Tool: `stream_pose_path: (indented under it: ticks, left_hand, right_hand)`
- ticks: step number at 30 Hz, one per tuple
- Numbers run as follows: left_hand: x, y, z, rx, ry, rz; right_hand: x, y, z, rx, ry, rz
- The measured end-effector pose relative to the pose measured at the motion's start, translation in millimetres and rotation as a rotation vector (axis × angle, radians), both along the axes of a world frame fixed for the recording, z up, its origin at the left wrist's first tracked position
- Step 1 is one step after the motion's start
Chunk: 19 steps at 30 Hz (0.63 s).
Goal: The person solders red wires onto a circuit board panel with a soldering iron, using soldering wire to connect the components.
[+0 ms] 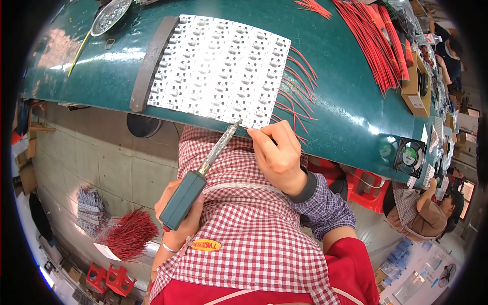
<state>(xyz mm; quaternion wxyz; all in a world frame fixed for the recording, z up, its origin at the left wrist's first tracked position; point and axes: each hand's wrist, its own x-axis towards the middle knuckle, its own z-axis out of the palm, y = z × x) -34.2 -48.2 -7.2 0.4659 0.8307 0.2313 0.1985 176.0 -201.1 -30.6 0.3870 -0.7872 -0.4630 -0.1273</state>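
Observation:
A white circuit board panel (218,66) with rows of small components lies on the green table. My left hand (192,216) is wrapped round the dark green handle of a soldering iron (184,199). The iron's tip meets the panel's near edge, close to its right corner. Just right of the tip, my right hand (277,152) pinches a thin red wire (247,128), mostly hidden by the fingers. Several red wires (300,94) stick out from the panel's right side. Along its left edge rests a dark grey bar (155,63).
Bundles of red wire (373,46) lie at the far right, by a cardboard box (417,86). A small fan (409,156) stands near the table's right end. A metal dish (110,17) sits far left. Another person (424,211) sits at the right. More wire bundles (131,234) are low on the left.

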Motion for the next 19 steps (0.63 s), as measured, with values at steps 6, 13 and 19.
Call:
stream_pose_path:
  ticks: [6,13,19]
  left_hand:
    - [-1.2,-0.4,-1.9,-0.031,0.012,0.000]
    - [8.4,1.5,-0.4,0.025,-0.011,-0.032]
    - [14.5,4.1,5.5,0.016,0.012,-0.078]
  right_hand:
    - [5.6,-0.1,19.9,0.044,0.106,-0.011]
    - [15.6,2.2,9.9,-0.007,0.169,0.016]
    - [16.1,3.5,11.5,-0.014,0.182,0.014]
